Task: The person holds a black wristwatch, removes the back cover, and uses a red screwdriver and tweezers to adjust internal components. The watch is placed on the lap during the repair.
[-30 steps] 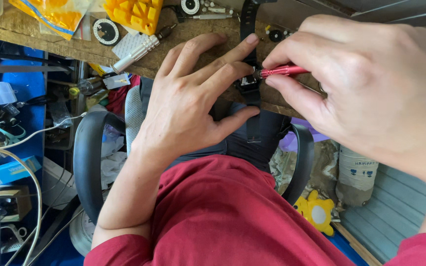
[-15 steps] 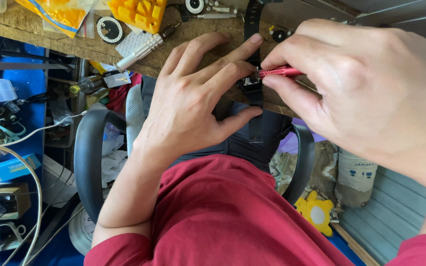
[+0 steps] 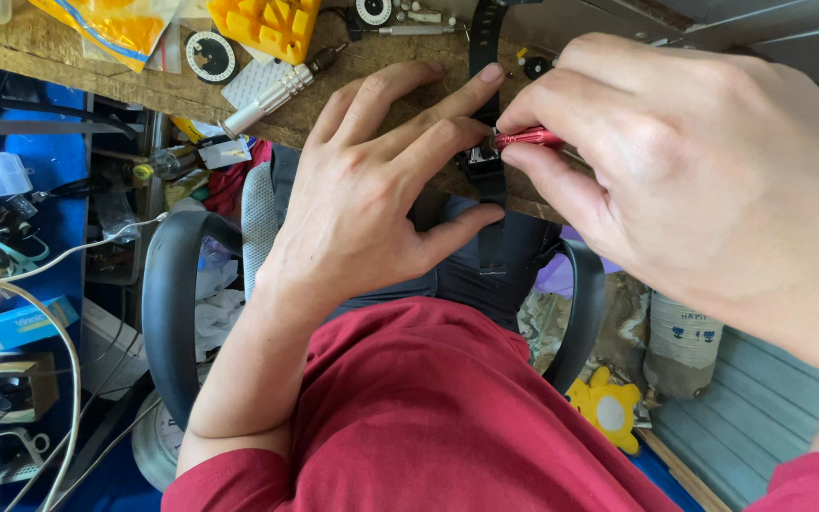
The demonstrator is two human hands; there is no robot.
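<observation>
Fingers (image 3: 447, 128) of the left hand (image 3: 372, 199) lie spread and pressed flat over a black wristwatch (image 3: 485, 161) at the near edge of the wooden tabletop (image 3: 68, 71), the index and middle tips bearing down on the watch case while the thumb reaches across below it; the hand is open and pins the watch rather than closing around it. The right hand (image 3: 694, 180) comes in from the right, its thumb and forefinger pinched shut on a slim red tool (image 3: 528, 138) whose tip meets the watch case just beside the left fingertips. The case itself is largely hidden under both hands, so what the tool tip touches cannot be told for certain. The watch's black strap (image 3: 487, 38) runs up across the tabletop and its other end hangs down over the edge toward the person's lap. Farther back on the tabletop sit a yellow plastic block (image 3: 272, 24), a yellow bag (image 3: 116, 24), a round black-and-white dial (image 3: 210, 57) and a silver cylindrical tool (image 3: 267, 100), all well apart from the hands. Below, the person wears a red shirt (image 3: 447, 417) and sits in a chair with black armrests (image 3: 168, 313). White cables (image 3: 40, 313) trail at the left, and a yellow toy (image 3: 609, 408) lies on the floor at the lower right.
</observation>
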